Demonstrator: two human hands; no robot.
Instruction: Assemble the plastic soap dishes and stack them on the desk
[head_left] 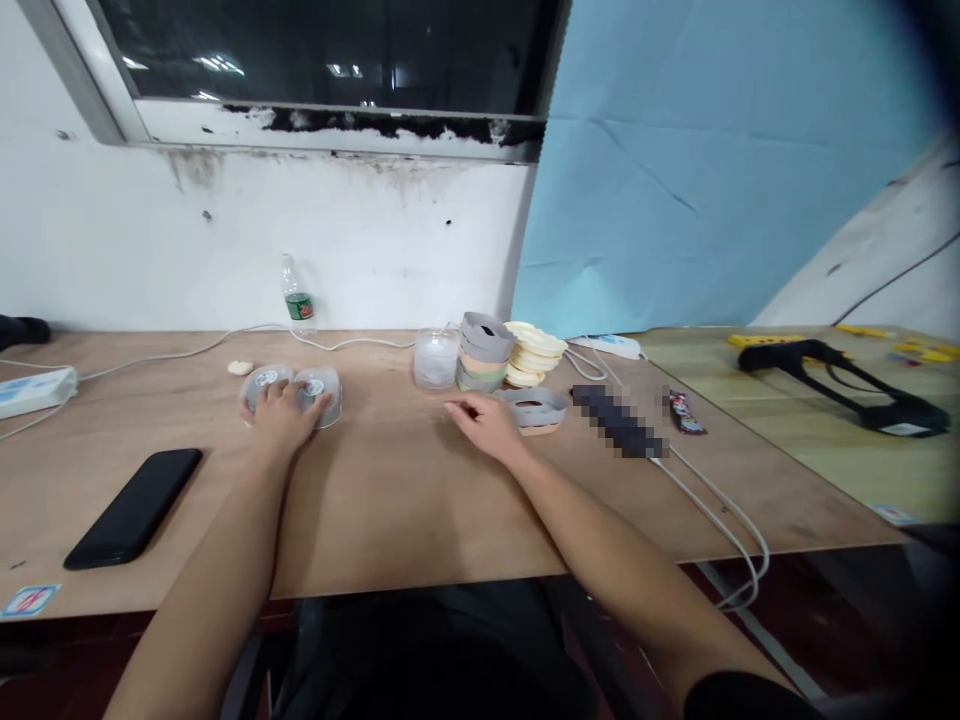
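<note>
Fingers (279,391), left hand (276,425): fanned fairly wide, palm down, over two clear round containers standing side by side. Contact likely; firm grip cannot be told. The spread reaches across both, which presumably steadies the pair together. Fingers (459,412), right hand (491,428): drawn narrow, tips close together; whether anything small is pinched cannot be told.

Layout, left to right:
- Black phone (135,508): to the left of and nearer the body than the left fingers, apparently parked out of their way.
- Pale lump (241,368): just beyond and left of the left fingers.
- Left container (264,377) and right container (321,382): under and around the left fingertips, a white label showing on each.
- Clear tub (436,360): just beyond the right fingertips.
- Stack of grey, peach and green bands (484,352): beyond the right fingers, next to the tub. Piled probably to save room within reach.
- Cream scalloped pieces (534,352): beyond and right of the right fingers, stacked, apparently sorted by kind.
- Grey-and-peach band pair (534,408): just right of the right hand, set low and apart from the taller pile, perhaps for easy picking.
</note>
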